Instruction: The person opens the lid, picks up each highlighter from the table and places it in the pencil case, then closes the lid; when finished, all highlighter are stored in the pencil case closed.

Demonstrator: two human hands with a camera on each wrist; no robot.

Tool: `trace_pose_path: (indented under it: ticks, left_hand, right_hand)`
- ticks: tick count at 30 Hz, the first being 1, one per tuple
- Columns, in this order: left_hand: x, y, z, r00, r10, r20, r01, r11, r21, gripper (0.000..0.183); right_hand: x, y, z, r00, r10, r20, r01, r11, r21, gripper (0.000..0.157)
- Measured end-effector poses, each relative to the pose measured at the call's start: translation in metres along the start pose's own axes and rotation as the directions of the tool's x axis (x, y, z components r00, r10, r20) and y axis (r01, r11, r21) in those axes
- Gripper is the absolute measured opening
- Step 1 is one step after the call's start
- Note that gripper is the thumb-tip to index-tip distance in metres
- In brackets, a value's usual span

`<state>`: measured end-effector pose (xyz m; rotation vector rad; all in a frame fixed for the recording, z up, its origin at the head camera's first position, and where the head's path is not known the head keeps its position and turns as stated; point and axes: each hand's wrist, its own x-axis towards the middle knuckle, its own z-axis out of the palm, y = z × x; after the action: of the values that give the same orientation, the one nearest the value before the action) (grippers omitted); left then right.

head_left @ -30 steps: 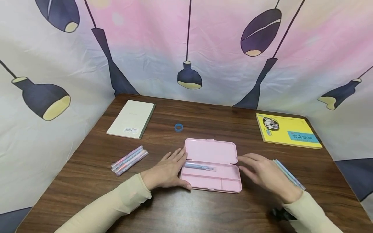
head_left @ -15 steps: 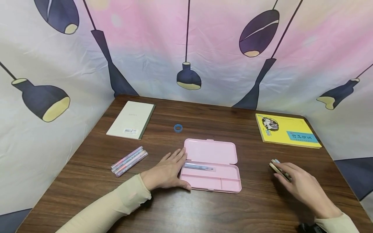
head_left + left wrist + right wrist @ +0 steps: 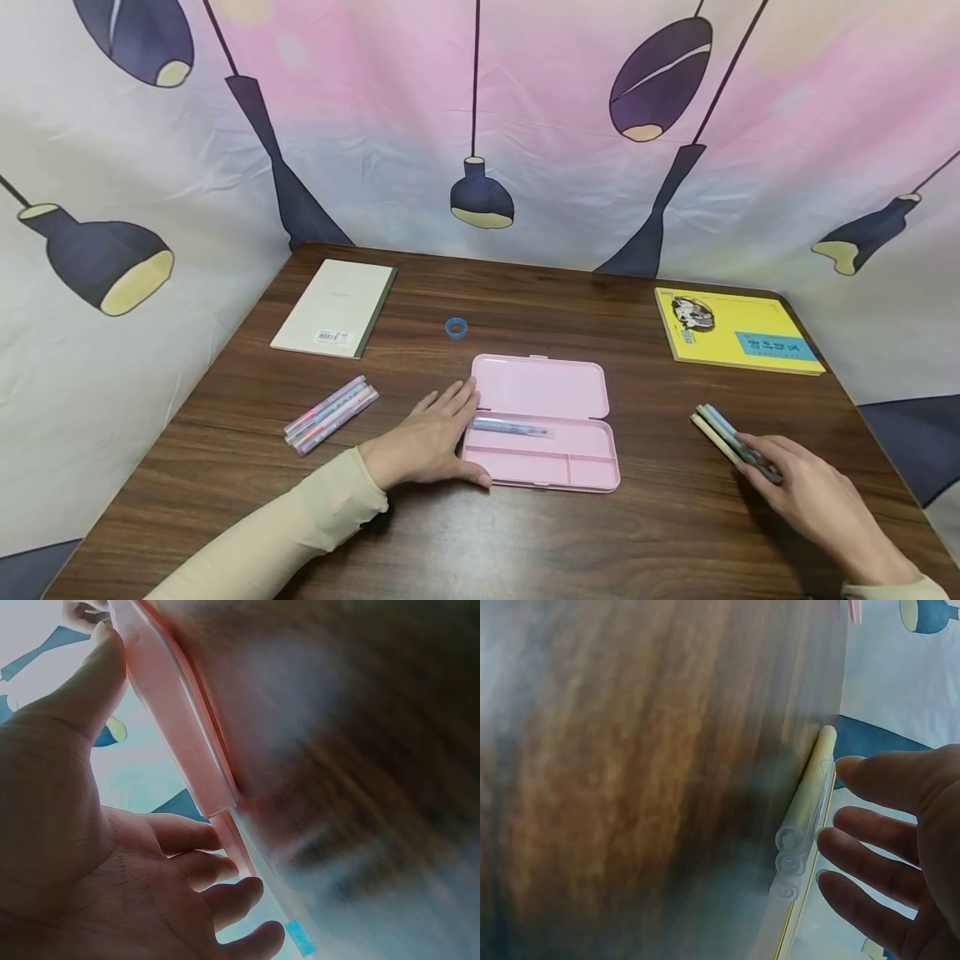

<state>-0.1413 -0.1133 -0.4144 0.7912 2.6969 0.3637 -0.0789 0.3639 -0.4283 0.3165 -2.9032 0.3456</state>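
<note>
An opened pink pencil case (image 3: 540,387) lies in the middle of the head view, with one blue pen (image 3: 510,427) in its long compartment. My left hand (image 3: 427,442) rests against the case's left side, its fingers extended along the edge and the thumb at the front corner. In the left wrist view the fingers stand close beside the pink wall (image 3: 172,712). At the right, my right hand (image 3: 813,500) is over the near end of three pens (image 3: 723,433). Its thumb and fairly straight fingers lie on either side of them; the right wrist view shows the pens' round ends (image 3: 789,862).
Several pens (image 3: 330,417) lie side by side left of the case. Behind it is a blue ring (image 3: 456,327), like a tape roll. A pale notebook (image 3: 333,304) sits at the back left, a yellow book (image 3: 738,329) at the back right. Patterned cloth (image 3: 375,167) hangs behind the table.
My right hand has moved right, away from the pencil case and onto the three pens, then back toward their near end. The left hand has stayed against the case.
</note>
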Motion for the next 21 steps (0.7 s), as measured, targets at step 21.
trace_pose_path:
  ticks: [21]
  left_hand:
    - [0.001, -0.001, 0.0, 1.0, 0.0, -0.004, 0.0, 1.0, -0.002, 0.118]
  right_hand:
    - [0.0, -0.001, 0.01, 1.0, -0.029, -0.007, 0.029, 0.999, -0.028, 0.042]
